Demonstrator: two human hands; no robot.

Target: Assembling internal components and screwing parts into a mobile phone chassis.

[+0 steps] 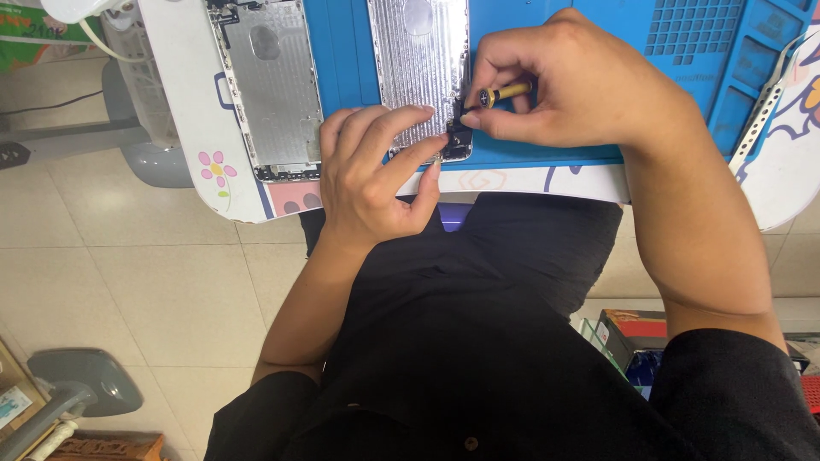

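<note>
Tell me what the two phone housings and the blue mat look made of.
Both phone housings look like bare metal, likely aluminium: silvery, dull sheen, machined ridges on the one the hands work over. The blue mat looks like matte silicone or rubber, with moulded compartments. The screwdriver in the right hand has a gold-coloured, probably metal, shaft.

The floor (pixel 154 282) is made of big, pale, shiny tiles. A white surface (pixel 192 102) with a little pink flower picture (pixel 216 169) stands over it. A grey stand foot (pixel 85 380) sits on the floor in the corner. A white fan (pixel 141 85) stands beside the surface.
</note>
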